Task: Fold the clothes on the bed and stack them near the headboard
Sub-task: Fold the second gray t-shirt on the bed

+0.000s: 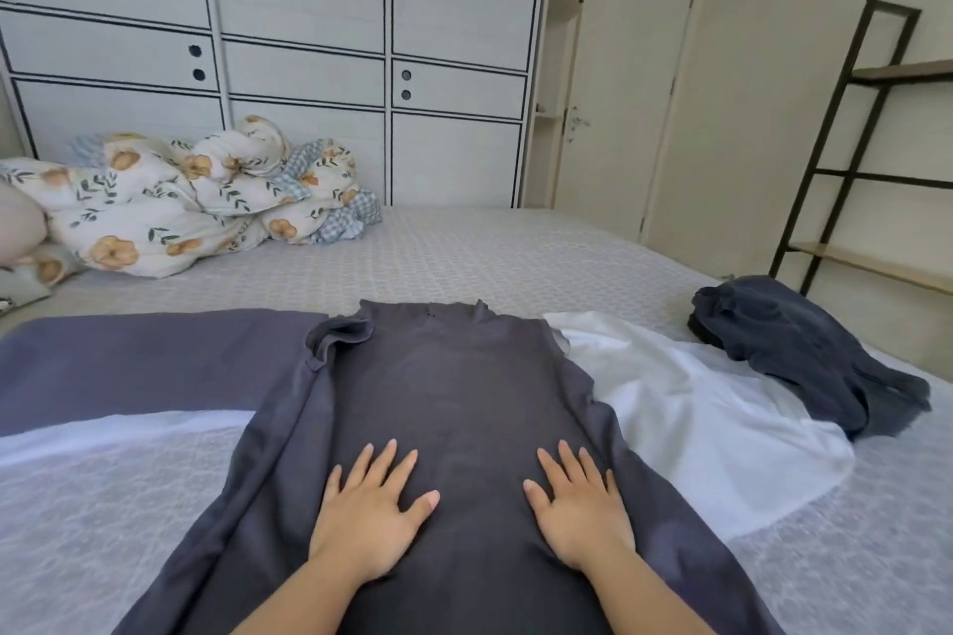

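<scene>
A dark grey shirt [454, 392] lies flat on the bed in front of me, its collar pointing away and both sides folded inward. My left hand [368, 511] and my right hand [580, 505] press flat on its lower part, fingers straight and spread. Under the shirt to the left spreads a purple-grey garment [129, 366]. A white garment [691, 418] sticks out from beneath on the right. A crumpled dark blue garment [794, 351] sits at the bed's right edge.
A bunched floral duvet [180, 206] lies at the far left of the bed [464, 248]. Behind it stands a white wardrobe [309, 41]. A closed door [624, 83] and a black ladder shelf [866, 144] are at the right.
</scene>
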